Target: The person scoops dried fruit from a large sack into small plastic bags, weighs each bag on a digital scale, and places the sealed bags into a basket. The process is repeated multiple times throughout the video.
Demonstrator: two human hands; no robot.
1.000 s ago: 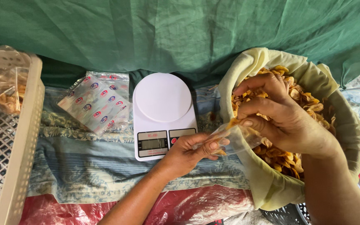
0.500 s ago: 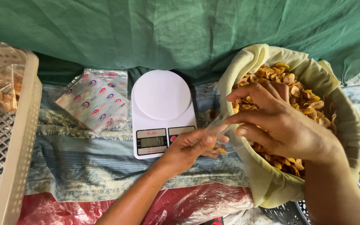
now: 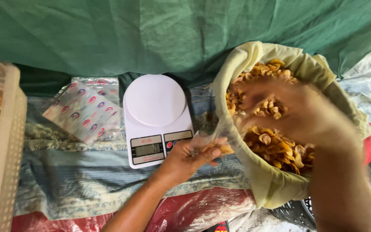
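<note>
My left hand (image 3: 190, 157) grips a small clear plastic bag (image 3: 217, 139) with a few golden chips in its bottom, held open at the rim of the big sack. My right hand (image 3: 297, 114), blurred by motion, hovers over the heap of golden-brown chips (image 3: 280, 148) in the pale yellow cloth-lined sack (image 3: 263, 184); whether it holds chips I cannot tell. A white digital kitchen scale (image 3: 155, 116) with an empty round platform lies just left of my left hand.
A stack of clear printed packets (image 3: 84, 111) lies left of the scale on a patterned blue cloth (image 3: 74, 180). A beige plastic crate (image 3: 3, 154) holding bagged chips stands at the far left. Green tarp (image 3: 151, 34) hangs behind. A dark basket (image 3: 293, 212) sits under the sack.
My right hand has lifted from the small bag's mouth and swung back over the chips in the sack. My left hand keeps the bag in the same place.
</note>
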